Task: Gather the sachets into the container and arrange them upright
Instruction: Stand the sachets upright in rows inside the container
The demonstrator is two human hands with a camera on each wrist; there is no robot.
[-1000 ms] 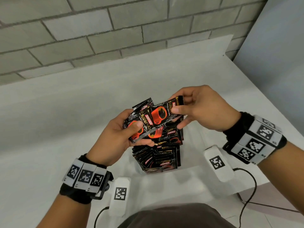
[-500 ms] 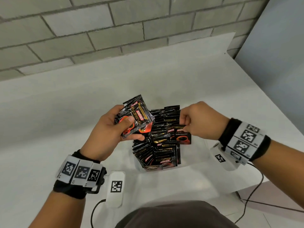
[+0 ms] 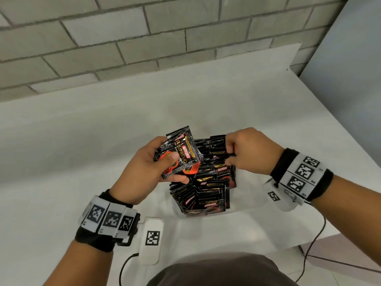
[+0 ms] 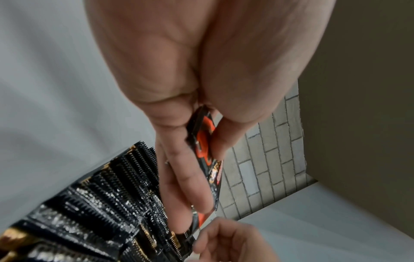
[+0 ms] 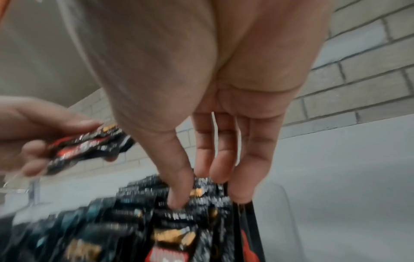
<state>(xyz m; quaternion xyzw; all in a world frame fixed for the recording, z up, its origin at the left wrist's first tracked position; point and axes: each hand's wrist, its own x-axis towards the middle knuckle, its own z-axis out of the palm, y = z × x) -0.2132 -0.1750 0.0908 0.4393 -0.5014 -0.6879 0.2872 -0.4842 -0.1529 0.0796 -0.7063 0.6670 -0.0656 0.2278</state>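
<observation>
White table (image 3: 103, 151) bears a container (image 3: 247, 195) nearly hidden by sachets (image 3: 208, 188); right hand (image 3: 249, 153) blurred.

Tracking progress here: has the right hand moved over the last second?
Yes. The right hand has left the bundle in the left hand and dropped onto the packed sachets.

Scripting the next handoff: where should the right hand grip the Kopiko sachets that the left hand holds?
Pinch the free crimped far end of the Kopiko sachets, coming from the right, across the flat faces. The left hand covers the near half, and the right hand is on that side.
</observation>
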